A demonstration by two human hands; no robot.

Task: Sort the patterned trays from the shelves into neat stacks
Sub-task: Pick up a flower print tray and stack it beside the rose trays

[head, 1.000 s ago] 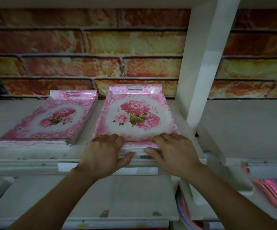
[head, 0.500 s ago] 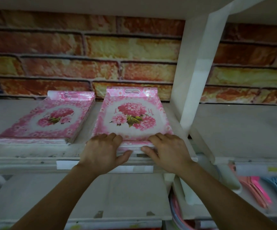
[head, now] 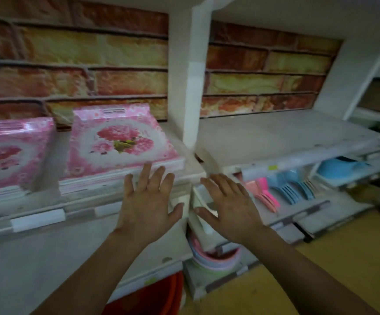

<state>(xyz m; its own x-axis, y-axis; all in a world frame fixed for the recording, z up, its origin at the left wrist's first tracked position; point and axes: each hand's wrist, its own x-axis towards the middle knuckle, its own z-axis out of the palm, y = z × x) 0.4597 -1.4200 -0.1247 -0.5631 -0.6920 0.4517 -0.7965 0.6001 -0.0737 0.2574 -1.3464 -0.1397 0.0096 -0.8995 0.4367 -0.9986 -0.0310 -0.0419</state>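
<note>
Inspecting from the left: two stacks of pink floral trays lie on the upper shelf (head: pixel 107 198) against the brick-pattern back wall (head: pixel 93 53). The left stack (head: pixel 11 153) runs out of view at the frame edge; its layered edges at the front look fairly even. Just beside it, apart by a narrow gap, sits the right stack (head: pixel 120 144), its handle end toward the wall, its right side close to the white upright (head: pixel 184 87). Its front edges look roughly flush, though motion blur prevents a firm finding.

The left hand (head: pixel 148 205) is in front of the right stack's near edge, fingers (head: pixel 145 176) straight and spread, holding nothing. Whether the fingertips touch the stack cannot be told. The right hand (head: pixel 227 208) hangs in front of the shelf joint, past the upright, fingers spread likewise, empty.

Further right, the next bay (head: pixel 275 135) shows no trays. Below it, pink and blue forks (head: pixel 282 189) lie on a lower shelf; coloured bowls (head: pixel 207 253) are nested lower down.

Judgement: both visible stacks appear sorted and squared, so this bay looks finished. No loose tray is in sight. What is left, if anything, lies on shelves outside the view; that cannot be confirmed.
</note>
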